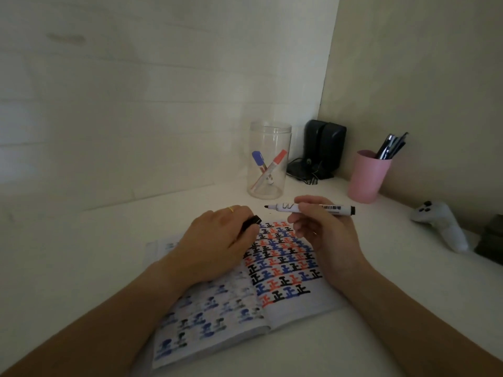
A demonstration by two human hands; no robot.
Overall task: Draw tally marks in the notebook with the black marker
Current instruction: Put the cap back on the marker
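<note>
An open notebook [299, 306] lies on the white desk, its right page covered with black, red and blue tally characters. My right hand [324, 229] holds the black marker [285, 207] level above the top of the page, uncapped, its tip pointing left. My left hand [217, 238] rests over the notebook's left page and grips the marker's black cap [251, 223]. Faded bleed-through marks fill the left page.
A clear jar [269, 161] with a blue and a red marker stands behind the notebook. Black speakers [324, 148] sit in the corner, a pink cup [367, 175] of pens to the right. A white controller [441, 224] and a dark object lie at the far right.
</note>
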